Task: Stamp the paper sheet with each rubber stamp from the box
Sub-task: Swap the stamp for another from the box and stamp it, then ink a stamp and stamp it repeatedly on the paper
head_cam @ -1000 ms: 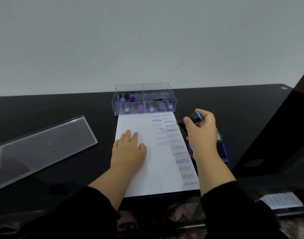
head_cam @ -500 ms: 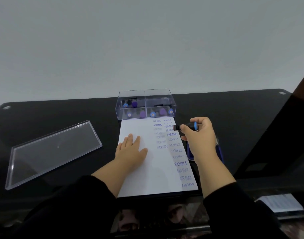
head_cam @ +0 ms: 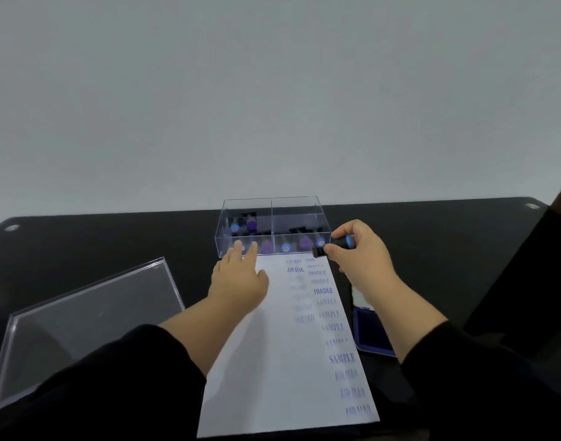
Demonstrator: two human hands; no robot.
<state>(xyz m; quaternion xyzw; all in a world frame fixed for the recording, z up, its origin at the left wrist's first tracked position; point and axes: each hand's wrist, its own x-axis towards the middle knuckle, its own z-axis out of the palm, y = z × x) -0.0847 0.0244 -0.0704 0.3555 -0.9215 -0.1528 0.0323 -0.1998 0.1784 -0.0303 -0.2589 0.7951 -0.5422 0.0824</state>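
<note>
A black stamp point(head_cam: 331, 247) is pinched in the right hand point(head_cam: 363, 261) just beside the clear box point(head_cam: 273, 226), right of its near corner. The left hand point(head_cam: 239, 281), fingers straight, reaches to the box's near wall. AIR MAIL, FRAGILE and SAMPLE are printed on the paper point(head_cam: 273, 361).

left hand point(head_cam: 238, 281) slid up paper sheet point(head_cam: 282, 361) to box point(head_cam: 273, 227) | right hand point(head_cam: 362, 253) carried stamp point(head_cam: 331, 246) boxward

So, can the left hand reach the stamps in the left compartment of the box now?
Probably yes. The left hand is open, its fingertips at the front wall of the clear box. The lid lies aside, so the top is open; it must only rise over the wall.
</note>
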